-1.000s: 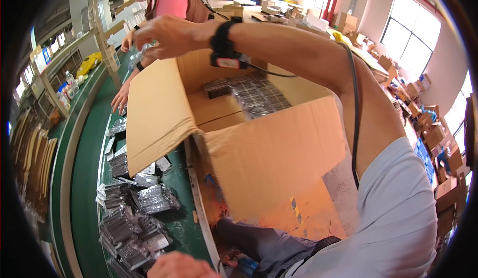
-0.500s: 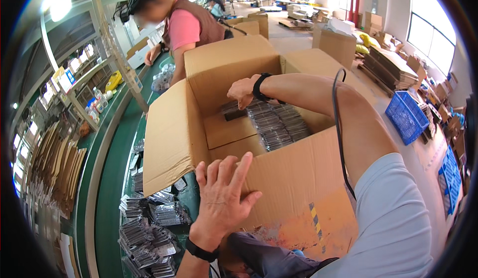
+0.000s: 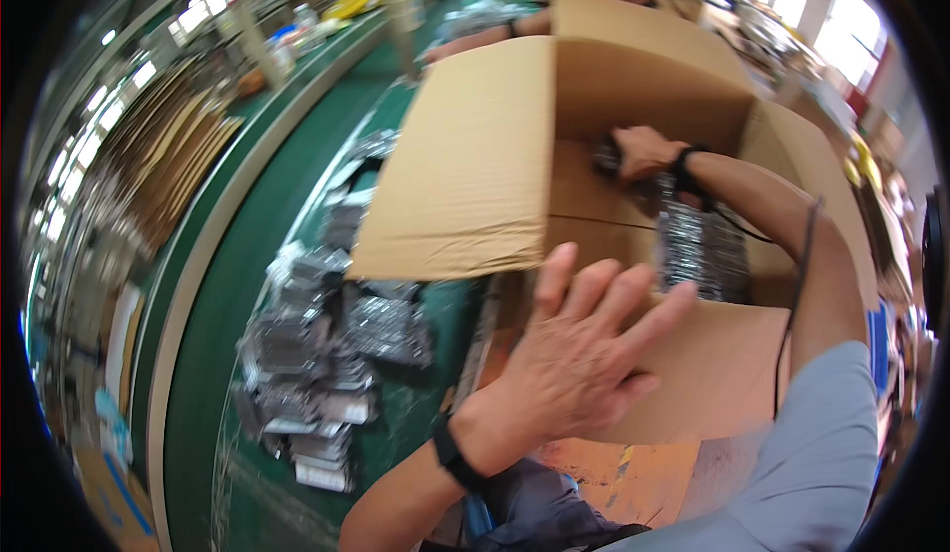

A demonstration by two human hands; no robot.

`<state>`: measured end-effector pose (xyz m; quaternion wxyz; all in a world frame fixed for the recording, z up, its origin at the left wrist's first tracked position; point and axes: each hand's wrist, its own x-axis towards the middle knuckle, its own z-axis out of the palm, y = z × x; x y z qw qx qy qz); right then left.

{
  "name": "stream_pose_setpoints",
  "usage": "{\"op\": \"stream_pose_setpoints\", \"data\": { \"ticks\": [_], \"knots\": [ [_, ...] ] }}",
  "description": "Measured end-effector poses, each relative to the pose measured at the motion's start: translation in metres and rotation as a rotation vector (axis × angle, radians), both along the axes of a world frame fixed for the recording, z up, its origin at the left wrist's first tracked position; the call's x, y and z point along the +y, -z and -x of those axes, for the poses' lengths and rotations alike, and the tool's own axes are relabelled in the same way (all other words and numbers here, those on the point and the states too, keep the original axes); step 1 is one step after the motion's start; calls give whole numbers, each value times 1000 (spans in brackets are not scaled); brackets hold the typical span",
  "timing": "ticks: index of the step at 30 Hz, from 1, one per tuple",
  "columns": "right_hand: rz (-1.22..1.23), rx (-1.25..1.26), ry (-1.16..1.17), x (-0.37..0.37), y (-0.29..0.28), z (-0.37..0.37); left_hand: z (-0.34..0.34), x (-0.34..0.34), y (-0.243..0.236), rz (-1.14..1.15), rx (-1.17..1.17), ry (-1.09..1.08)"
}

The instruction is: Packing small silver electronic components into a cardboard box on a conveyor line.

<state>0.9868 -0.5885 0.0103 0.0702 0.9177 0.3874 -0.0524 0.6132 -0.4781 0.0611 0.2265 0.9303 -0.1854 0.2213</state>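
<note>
A large open cardboard box (image 3: pixel 455 156) stands before me with its flaps up. Inside, rows of clear-wrapped dark packets (image 3: pixel 705 245) are stacked on the right side. My right hand (image 3: pixel 645 153) reaches into the box, fingers closed around a dark plastic-wrapped packet (image 3: pixel 607 159) at the far side; motion blurs its details. With fingers spread, my left hand (image 3: pixel 584 344) is at the near wall of the box, holding nothing; whether it touches the cardboard I cannot tell. Left of the box, piles of similar wrapped packets (image 3: pixel 307 354) lie on a green conveyor belt (image 3: pixel 247 255).
Beyond the box, a co-worker's arm (image 3: pixel 495 38) extends over the belt near clear plastic bags (image 3: pixel 485 18). Flattened cardboard sheets (image 3: pixel 163 161) stand at the far left. A metal rail (image 3: pixel 213 206) runs along the belt. A black cable (image 3: pixel 800 265) hangs by my right arm.
My view has turned left, so the box appears farther right and more of the belt shows. My right hand has gone deeper into the box. My left hand stays open by the near wall.
</note>
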Motion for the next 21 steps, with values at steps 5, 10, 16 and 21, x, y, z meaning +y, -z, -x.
{"op": "stream_pose_setpoints", "data": {
  "ticks": [5,10,16,21],
  "knots": [
    [88,20,-49,4,-19,25,4,-2,12,113,-68,60],
    [-185,-17,-129,-4,-65,54,6,-3,13,108,-116,81],
    [-702,51,-334,-20,-182,190,21,8,7,194,-167,143],
    [-846,557,-349,8,-182,293,98,36,11,1060,-127,-86]
  ]
}}
